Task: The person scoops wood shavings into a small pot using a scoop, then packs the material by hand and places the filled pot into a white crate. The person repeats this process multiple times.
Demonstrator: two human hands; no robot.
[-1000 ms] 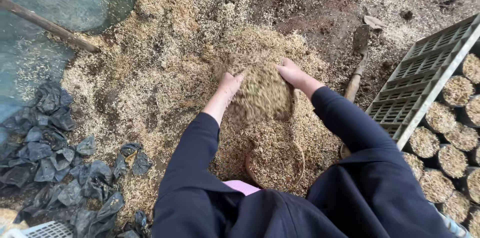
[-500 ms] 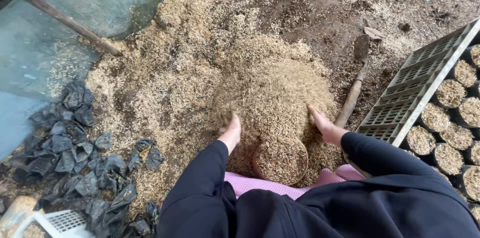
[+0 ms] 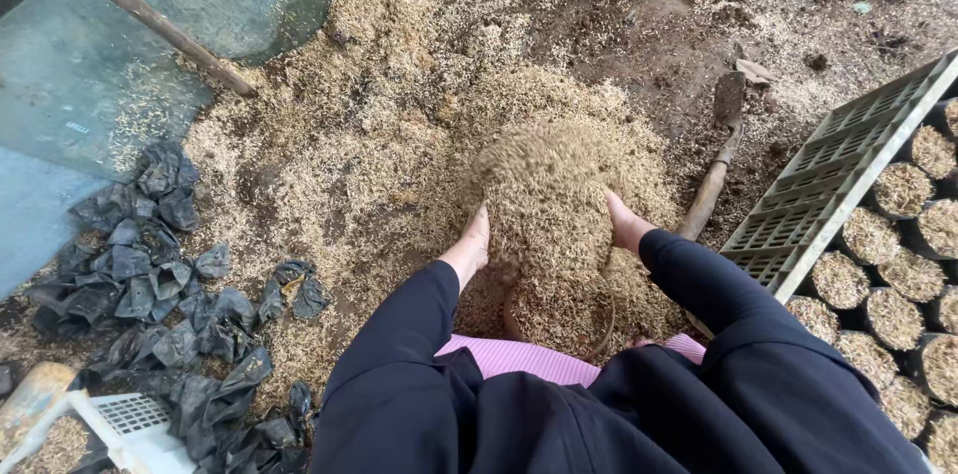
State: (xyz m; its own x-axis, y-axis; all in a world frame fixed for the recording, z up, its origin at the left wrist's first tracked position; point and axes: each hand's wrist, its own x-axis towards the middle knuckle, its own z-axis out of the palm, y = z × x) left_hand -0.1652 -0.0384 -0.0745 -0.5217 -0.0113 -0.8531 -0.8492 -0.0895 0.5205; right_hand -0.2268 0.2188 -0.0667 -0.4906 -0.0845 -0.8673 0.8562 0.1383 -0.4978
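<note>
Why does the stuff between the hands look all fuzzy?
In the head view, the husk mix scooped between the left hand and right hand is motion-blurred, while the pile on the ground looks sharp; light is soft and even, with no hard shadows or glare.

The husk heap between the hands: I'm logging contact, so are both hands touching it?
Touching. The head view shows the left hand and right hand pressed against the sides of the husk heap.
</note>
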